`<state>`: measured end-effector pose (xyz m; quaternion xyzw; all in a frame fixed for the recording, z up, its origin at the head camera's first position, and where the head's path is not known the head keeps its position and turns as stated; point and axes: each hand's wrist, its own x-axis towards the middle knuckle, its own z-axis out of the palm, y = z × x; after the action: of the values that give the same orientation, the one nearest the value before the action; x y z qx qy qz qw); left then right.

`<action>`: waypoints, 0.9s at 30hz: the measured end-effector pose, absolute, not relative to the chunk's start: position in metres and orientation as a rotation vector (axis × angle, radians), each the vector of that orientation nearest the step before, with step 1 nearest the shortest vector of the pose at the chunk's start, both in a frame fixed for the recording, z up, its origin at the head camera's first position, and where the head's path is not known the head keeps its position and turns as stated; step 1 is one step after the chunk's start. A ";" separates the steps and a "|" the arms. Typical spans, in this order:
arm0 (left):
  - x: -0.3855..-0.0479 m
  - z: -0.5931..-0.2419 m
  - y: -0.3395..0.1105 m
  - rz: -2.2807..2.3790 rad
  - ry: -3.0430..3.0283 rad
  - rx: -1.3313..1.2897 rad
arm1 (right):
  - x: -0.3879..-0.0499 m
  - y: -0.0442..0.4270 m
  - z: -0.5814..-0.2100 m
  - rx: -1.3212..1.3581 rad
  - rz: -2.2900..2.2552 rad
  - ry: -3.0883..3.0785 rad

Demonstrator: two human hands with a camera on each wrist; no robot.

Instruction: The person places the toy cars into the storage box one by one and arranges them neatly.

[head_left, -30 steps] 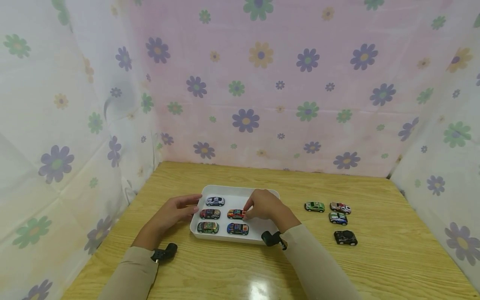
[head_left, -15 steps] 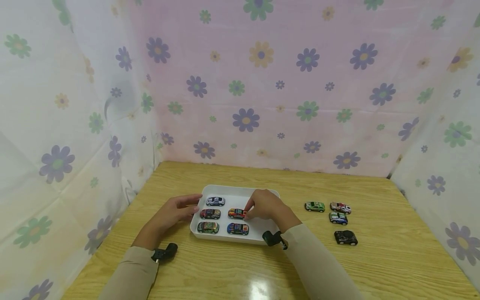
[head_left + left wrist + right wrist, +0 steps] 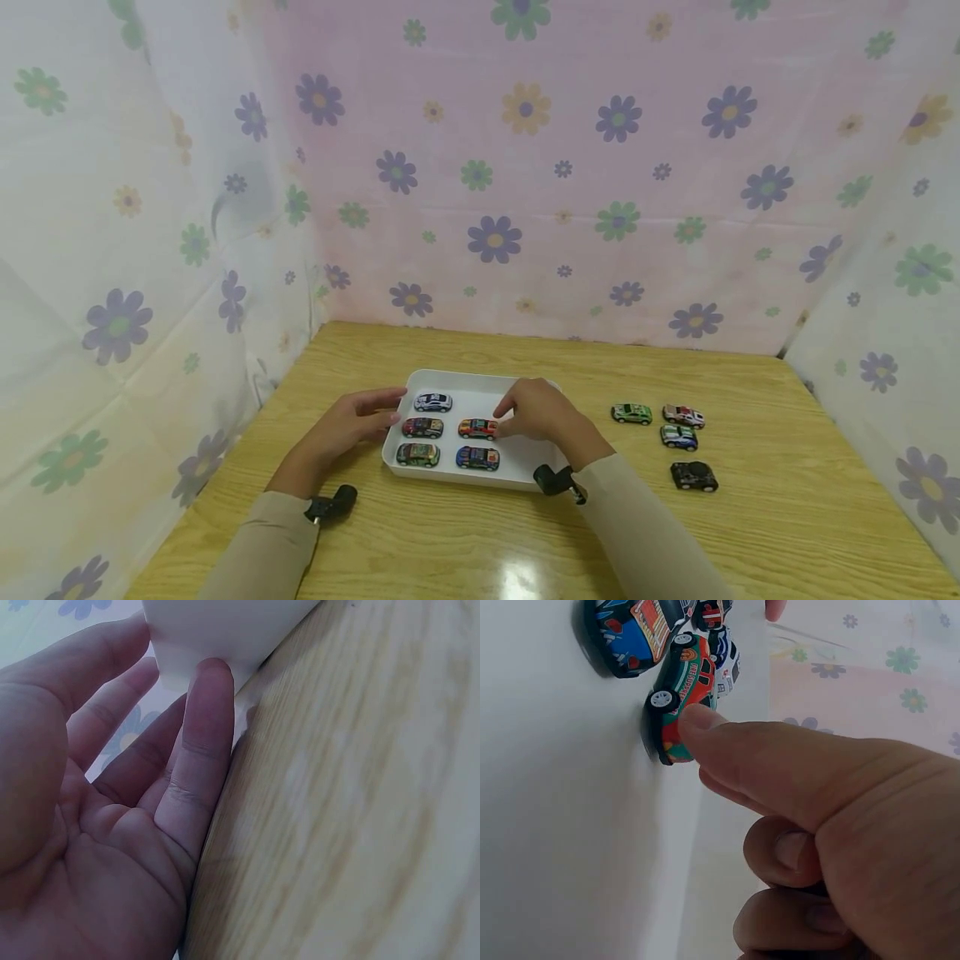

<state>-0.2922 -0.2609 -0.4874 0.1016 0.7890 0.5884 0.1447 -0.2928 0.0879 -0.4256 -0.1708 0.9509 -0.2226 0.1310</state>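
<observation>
A red, yellow and green toy car (image 3: pixel 477 428) stands in the white tray (image 3: pixel 510 479). My right hand (image 3: pixel 542 414) is at its right end, thumb and index finger parted in the head view. The right wrist view has the thumb (image 3: pixel 742 754) overlapping the end of that toy car (image 3: pixel 682 697); whether it touches is unclear. A blue toy car (image 3: pixel 477 457) sits nearer the front edge. The left column holds a white toy car (image 3: pixel 432 402), a dark red one (image 3: pixel 422 427) and a green one (image 3: pixel 417 454). My left hand (image 3: pixel 347 429) rests its extended fingers against the tray's left end.
On the wooden table (image 3: pixel 450 542), right of the tray, stand a green toy car (image 3: pixel 632 413), a red-and-white one (image 3: pixel 683 416), a blue-green-white one (image 3: pixel 678 437) and a black one (image 3: pixel 693 476). Flowered cloth (image 3: pixel 555 192) encloses the back and sides.
My right hand has parted its fingers from the red, yellow and green toy car, moving slightly right. That car stays in place after a tiny shift; the left hand holds still.
</observation>
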 end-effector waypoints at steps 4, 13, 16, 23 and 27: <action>-0.292 -0.485 -0.260 1.693 2.282 0.303 | -0.291 0.094 -0.425 -0.522 -0.669 2.773; -0.292 -0.486 -0.261 1.685 2.295 0.277 | -0.281 0.108 -0.418 -0.533 -0.835 2.766; -0.293 -0.484 -0.261 1.681 2.296 0.269 | -0.275 0.115 -0.413 -0.524 -0.909 2.757; -0.295 -0.481 -0.262 1.724 2.274 0.286 | -0.270 0.135 -0.399 -0.570 -1.026 2.752; -0.295 -0.480 -0.261 1.715 2.253 0.281 | -0.269 0.158 -0.399 -0.575 -1.079 2.782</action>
<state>-0.2951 -0.2612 -0.4797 0.0978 0.7831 0.5961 0.1479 -0.2694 0.1583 -0.3986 -0.1891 0.9142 -0.3548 0.0515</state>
